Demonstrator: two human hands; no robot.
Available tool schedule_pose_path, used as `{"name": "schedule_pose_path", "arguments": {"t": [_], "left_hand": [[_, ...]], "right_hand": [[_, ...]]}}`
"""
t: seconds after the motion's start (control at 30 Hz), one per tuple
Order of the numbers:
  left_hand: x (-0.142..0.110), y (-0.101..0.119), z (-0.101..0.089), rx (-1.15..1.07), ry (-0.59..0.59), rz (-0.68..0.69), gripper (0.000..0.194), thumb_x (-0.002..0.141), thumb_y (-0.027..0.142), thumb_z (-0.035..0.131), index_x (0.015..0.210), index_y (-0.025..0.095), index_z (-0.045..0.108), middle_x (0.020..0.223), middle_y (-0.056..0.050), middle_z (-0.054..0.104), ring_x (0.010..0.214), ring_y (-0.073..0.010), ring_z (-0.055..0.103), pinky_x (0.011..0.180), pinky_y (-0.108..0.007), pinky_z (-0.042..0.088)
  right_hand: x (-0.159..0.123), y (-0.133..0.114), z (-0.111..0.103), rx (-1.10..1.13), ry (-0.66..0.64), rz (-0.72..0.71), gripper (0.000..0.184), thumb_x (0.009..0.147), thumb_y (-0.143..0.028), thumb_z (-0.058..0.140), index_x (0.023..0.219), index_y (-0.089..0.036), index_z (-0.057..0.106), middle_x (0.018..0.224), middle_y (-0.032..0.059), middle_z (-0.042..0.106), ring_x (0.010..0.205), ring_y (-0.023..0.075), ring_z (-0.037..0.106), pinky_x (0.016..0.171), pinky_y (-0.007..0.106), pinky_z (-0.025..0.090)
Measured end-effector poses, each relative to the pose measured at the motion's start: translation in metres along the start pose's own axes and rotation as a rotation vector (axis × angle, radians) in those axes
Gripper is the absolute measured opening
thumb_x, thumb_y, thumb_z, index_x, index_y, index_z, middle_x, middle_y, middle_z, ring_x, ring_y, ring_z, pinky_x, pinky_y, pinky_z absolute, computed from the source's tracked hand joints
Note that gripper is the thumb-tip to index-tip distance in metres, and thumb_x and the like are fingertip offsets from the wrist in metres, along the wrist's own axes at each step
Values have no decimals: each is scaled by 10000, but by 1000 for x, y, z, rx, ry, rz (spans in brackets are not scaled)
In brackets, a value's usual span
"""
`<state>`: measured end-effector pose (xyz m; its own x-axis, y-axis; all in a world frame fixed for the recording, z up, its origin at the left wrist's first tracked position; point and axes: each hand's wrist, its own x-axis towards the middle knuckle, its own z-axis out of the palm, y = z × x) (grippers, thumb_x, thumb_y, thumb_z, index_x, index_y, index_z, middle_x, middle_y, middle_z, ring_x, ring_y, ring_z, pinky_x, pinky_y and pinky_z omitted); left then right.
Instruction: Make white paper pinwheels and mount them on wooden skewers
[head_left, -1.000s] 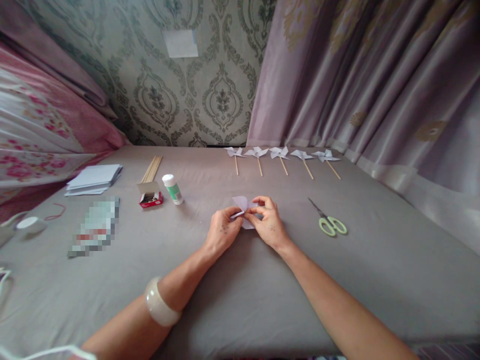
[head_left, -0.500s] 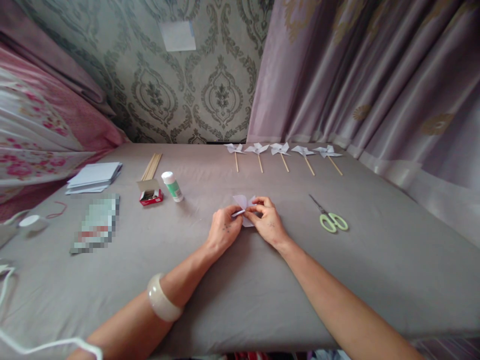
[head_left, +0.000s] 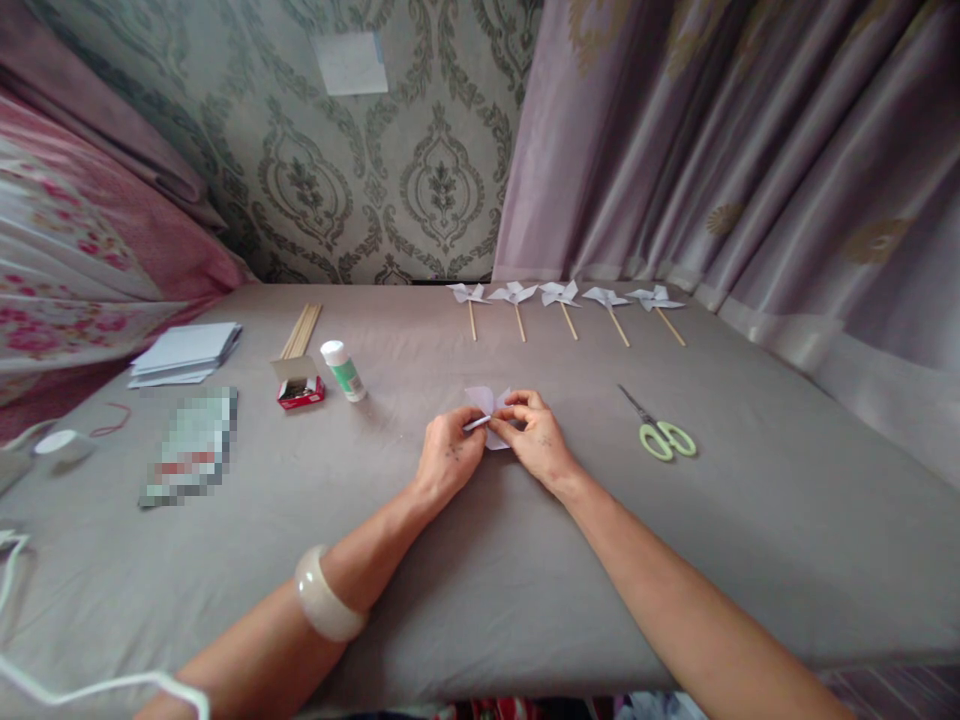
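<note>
Spreading across most of the view, the grey-covered table lies under the work. Along its far edge rests a row of five paper pinwheels, well apart from the hands. The person's left hand and right hand are close together near the middle, thumbs and fingers pinched. Green-handled scissors lie to their right, and a white-capped tube stands to their left. Between the hands is the white paper piece, clamped by both sets of fingertips, its flaps standing out around the pinch. The step in hand seems to be gathering those flaps at the centre, though the fingers hide the exact join. The next move probably calls for a steady left pinch while the right fingertips work the middle without crushing the flaps.
</note>
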<state>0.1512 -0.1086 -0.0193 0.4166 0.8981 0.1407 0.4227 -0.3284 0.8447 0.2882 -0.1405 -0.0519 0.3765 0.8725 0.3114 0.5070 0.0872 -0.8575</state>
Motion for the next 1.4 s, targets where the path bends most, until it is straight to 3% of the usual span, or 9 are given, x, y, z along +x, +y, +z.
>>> {"name": "schedule_pose_path", "arguments": {"t": [0.3,0.47,0.6,0.73,0.83,0.97,1.07,1.17,1.4], "left_hand": [[4,-4,-4,-81,-18,4,319,727,193,480,910,110,727,732,-34,689,653,-150,576,579,-210,398],[8,2,-16,-353,-116,6,306,722,224,525,941,123,713,789,-42,695,667,-152,585,594,-219,422],[7,12,-25,-405,-207,38,283,691,213,599,941,133,704,842,-64,704,720,-179,610,643,-246,450],[4,21,-29,-393,-188,43,353,655,194,661,1005,144,667,844,-60,697,746,-189,619,657,-254,453],[4,24,-28,-485,-76,-8,475,615,236,741,1069,153,627,857,-50,682,724,-173,612,652,-260,456],[5,26,-25,-777,37,-106,535,588,306,804,1059,146,608,874,-51,681,810,-172,624,755,-284,464],[3,27,-21,-871,-22,-166,432,596,322,810,947,131,648,878,-67,698,830,-168,630,786,-279,451],[0,26,-18,-881,-71,-191,345,598,326,806,846,123,680,814,-55,704,733,-146,623,727,-258,447],[-4,29,-17,-871,-57,-202,326,542,341,822,743,128,679,666,-4,671,579,-106,560,595,-223,406]], "right_hand": [[3,-5,-5,73,-50,-32,162,721,-374,693,728,-214,722,995,57,556,1010,207,541,960,361,387],[7,-29,-35,86,29,-150,304,750,-360,660,1023,-226,675,1135,74,576,1129,204,517,1003,364,361],[7,-39,-53,90,-32,-176,411,732,-298,651,1133,-214,616,1163,75,626,1125,214,539,986,376,373],[4,-40,-50,130,-118,-108,223,704,-274,643,900,-177,686,852,39,699,844,195,626,814,326,454],[4,-43,-46,222,-99,1,146,680,-313,671,716,-173,690,712,16,688,718,181,616,720,304,457],[3,-49,-39,638,13,241,261,605,-362,746,789,-181,707,782,25,723,700,176,630,691,301,470],[1,-52,-33,822,70,315,298,562,-355,782,794,-185,706,779,22,728,703,171,635,705,300,476],[-2,-55,-28,869,58,348,303,560,-368,788,779,-178,701,757,19,724,690,163,631,697,294,473],[-8,-59,-24,792,-28,364,371,507,-339,834,804,-162,699,801,28,731,705,165,636,697,296,482]]}}
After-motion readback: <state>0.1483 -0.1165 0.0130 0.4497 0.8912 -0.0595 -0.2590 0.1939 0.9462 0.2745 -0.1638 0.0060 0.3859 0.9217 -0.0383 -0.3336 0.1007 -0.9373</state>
